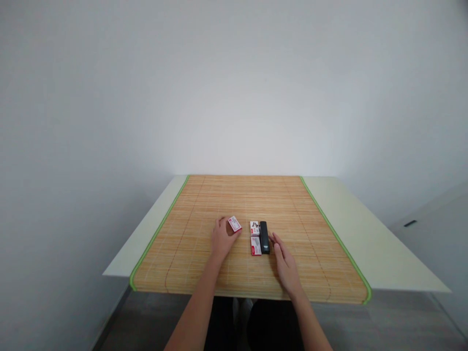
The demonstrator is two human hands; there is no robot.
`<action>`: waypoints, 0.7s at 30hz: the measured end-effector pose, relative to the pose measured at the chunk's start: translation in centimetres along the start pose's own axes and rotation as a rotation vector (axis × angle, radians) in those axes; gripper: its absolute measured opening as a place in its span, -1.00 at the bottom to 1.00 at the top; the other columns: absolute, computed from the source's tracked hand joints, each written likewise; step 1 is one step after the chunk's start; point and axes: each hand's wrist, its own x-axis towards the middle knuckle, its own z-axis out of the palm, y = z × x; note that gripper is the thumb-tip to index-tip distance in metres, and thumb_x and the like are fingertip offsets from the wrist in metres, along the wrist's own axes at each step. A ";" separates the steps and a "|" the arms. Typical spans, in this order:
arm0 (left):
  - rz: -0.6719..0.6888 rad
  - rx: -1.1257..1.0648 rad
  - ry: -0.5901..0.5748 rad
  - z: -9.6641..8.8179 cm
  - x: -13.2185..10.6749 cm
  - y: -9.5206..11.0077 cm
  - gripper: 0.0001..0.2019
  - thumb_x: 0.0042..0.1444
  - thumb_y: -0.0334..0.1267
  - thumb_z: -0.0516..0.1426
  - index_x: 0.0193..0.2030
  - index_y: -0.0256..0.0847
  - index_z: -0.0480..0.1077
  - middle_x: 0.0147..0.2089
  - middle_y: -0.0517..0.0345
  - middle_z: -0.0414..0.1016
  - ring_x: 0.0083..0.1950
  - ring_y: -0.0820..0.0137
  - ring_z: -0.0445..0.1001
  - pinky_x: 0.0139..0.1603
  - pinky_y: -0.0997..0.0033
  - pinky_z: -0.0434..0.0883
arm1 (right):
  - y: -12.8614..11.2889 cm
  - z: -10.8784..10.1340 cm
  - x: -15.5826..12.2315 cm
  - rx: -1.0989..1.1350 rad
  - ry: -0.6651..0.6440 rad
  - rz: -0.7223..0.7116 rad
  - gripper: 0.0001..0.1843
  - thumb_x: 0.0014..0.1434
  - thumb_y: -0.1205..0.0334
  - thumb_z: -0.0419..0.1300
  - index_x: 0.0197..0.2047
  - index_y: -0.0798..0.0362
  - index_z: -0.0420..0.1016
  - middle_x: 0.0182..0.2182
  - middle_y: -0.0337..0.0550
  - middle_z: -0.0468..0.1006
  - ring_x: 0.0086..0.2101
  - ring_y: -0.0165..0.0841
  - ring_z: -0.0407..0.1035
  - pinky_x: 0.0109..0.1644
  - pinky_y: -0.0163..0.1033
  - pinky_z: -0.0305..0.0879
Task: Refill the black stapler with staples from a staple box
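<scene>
My left hand grips a small red-and-white box between thumb and fingers, its printed face tilted up. To its right, two more small red-and-white boxes lie one behind the other: the far box bears a dark picture, and the near box has a red corner. A black stapler lies lengthwise against their right side. My right hand rests just right of the stapler, fingers loosely stretched out and the thumb apart, with nothing visible in it. Whether its fingertips touch the stapler is not clear.
A bamboo mat with green edging covers the middle of a white table. The mat hangs slightly over the table's front edge. A white wall stands behind, and a panel with a dark handle is at the right.
</scene>
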 end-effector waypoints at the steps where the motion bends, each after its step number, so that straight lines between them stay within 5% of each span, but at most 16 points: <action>1: 0.013 0.010 0.017 -0.2 -0.5 -0.4 -0.44 0.12 -0.02 0.32 0.22 -0.07 0.33 0.35 -0.05 0.26 0.35 0.08 0.32 0.33 0.08 0.28 | 0.0 -0.1 0.0 0.001 -0.003 -0.002 -0.36 0.36 -0.29 0.06 0.34 -0.13 0.40 0.30 -0.12 0.43 0.30 -0.11 0.28 0.49 0.18 0.00; 7: -0.006 0.126 0.083 -2.0 -4.2 -3.6 -0.43 0.18 0.04 0.25 0.26 -0.09 0.27 0.42 -0.07 0.18 0.44 0.01 0.18 0.43 -0.05 0.16 | 0.1 0.0 -0.1 0.038 -0.039 -0.002 -0.32 0.31 -0.22 0.18 0.39 -0.13 0.31 0.31 -0.07 0.42 0.28 -0.09 0.31 0.44 0.20 0.11; 11: -0.021 0.157 0.084 -2.7 -5.3 -3.7 -0.29 0.20 0.10 0.22 0.40 -0.10 0.13 0.45 -0.10 0.16 0.47 -0.01 0.14 0.46 -0.08 0.11 | 0.1 0.6 -0.1 0.011 -0.010 -0.027 -0.24 0.21 -0.19 0.30 0.39 -0.07 0.32 0.29 -0.03 0.44 0.28 -0.03 0.31 0.43 0.26 0.13; 15: 0.103 0.108 0.009 -2.3 -3.7 -1.6 -0.33 0.28 -0.01 0.17 0.47 -0.02 0.08 0.49 -0.01 0.14 0.48 0.09 0.12 0.48 0.00 0.08 | -0.3 0.9 -0.1 -0.013 0.005 -0.042 -0.24 0.16 -0.18 0.33 0.35 -0.11 0.37 0.23 -0.05 0.49 0.27 0.02 0.31 0.43 0.26 0.13; 21: 0.341 0.020 -0.237 -1.0 0.8 0.5 -0.60 0.28 -0.18 0.18 0.25 0.09 0.41 0.38 0.11 0.35 0.41 0.21 0.27 0.46 0.11 0.16 | 0.1 0.7 -0.2 -0.051 0.011 -0.047 -0.26 0.18 -0.18 0.31 0.35 -0.09 0.36 0.24 -0.04 0.48 0.26 -0.01 0.33 0.41 0.25 0.17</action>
